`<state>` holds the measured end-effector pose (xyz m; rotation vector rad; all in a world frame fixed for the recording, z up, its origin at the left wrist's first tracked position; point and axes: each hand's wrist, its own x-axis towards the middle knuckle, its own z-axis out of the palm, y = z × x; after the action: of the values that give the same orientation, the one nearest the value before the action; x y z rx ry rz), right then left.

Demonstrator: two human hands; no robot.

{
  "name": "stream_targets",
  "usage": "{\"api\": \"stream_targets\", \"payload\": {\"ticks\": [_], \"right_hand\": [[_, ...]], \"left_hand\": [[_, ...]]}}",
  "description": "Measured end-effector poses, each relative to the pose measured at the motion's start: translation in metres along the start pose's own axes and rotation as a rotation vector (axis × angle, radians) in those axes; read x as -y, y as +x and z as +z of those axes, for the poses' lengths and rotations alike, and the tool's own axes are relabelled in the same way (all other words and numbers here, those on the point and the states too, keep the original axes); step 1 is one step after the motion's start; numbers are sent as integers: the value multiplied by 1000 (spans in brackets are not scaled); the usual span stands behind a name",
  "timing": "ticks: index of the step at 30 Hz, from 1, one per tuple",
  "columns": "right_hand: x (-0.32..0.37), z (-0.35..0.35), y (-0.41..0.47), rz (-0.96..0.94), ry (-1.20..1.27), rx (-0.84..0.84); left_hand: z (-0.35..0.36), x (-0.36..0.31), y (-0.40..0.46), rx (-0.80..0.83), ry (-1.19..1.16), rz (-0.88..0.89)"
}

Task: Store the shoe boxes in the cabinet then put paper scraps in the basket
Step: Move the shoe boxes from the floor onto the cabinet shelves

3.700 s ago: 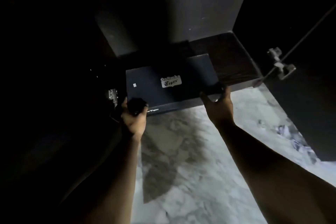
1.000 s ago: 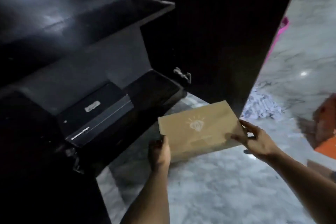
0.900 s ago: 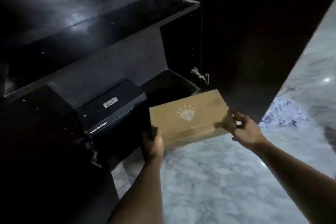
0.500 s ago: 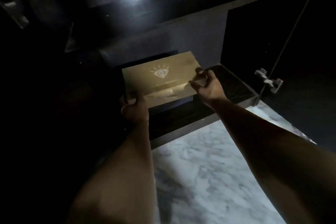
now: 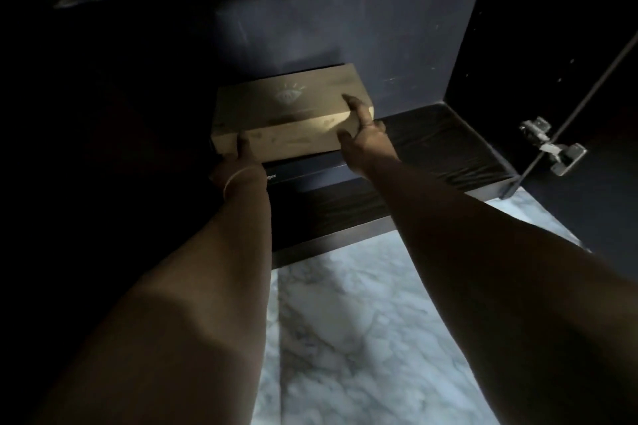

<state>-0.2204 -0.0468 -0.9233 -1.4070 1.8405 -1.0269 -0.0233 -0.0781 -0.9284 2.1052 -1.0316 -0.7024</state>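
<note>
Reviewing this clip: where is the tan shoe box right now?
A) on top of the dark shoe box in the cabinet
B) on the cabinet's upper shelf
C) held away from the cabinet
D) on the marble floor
A: the tan shoe box sits on the dark shoe box on the cabinet bottom shelf.

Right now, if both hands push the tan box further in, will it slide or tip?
The tan box looks stiff, with crisp edges, and lies flat on the dark box, so it should slide, not tip. Left hand and right hand bracket it; skewing seems unlikely.

Home interior: dark wooden cabinet (image 5: 431, 134) with hinged door (image 5: 552, 145), white marble floor (image 5: 362, 338), stacked shoe boxes (image 5: 290, 114).
</note>
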Motion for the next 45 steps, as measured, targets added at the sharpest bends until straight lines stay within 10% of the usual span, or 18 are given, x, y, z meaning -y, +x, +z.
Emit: {"api": "stream_targets", "payload": {"ticks": [4,14,27,45], "right_hand": [[-7,-28,-28,4,89,-13],[-157,-182,-212,491,-166,-200],[-228,-437,-567,1001,-323,-728],[-318,-374,-765,1687,-85,-860]], "left_hand": [[13,17,-50,30,131,28],[117,29,-252,861,275,246],[146,13,-657,1445,516,795],[157,187,-740,1704,672,506]]}}
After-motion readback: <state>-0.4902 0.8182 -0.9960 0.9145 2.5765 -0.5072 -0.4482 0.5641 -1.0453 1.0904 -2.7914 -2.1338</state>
